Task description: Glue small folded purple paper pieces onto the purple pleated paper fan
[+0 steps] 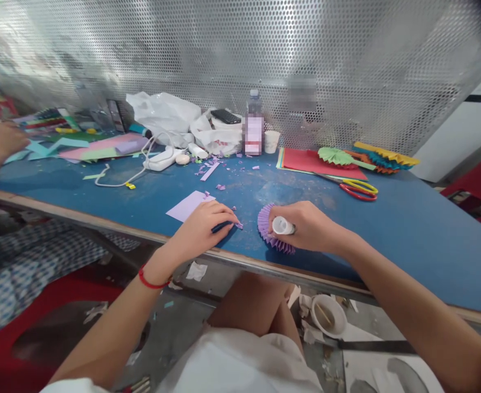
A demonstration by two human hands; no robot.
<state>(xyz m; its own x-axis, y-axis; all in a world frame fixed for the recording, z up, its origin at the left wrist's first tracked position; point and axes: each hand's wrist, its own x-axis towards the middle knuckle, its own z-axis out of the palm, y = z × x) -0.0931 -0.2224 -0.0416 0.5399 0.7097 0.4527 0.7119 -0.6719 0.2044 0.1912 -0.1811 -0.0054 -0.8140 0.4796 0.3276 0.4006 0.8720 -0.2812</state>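
My right hand (306, 226) is closed around a white glue stick (283, 225), its round end facing up toward me. Directly below it, a purple pleated paper fan (265, 219) lies on the blue table; the hand and stick cover part of it. My left hand (205, 226) rests on the table near the front edge, fingers stretched out with a gap at the thumb. Its fingertips are at a small purple paper scrap (239, 225); whether they press on it I cannot tell. A flat purple sheet (189, 206) lies partly under that hand.
Scissors (357, 189), red paper (306, 161) and a green paper fan (335, 156) lie to the right. Toward the back stand a bottle (254, 128), a paper cup (271, 142) and white plastic bags (164, 114). A white power strip (162, 159) and another person's hand (3, 139) are leftward.
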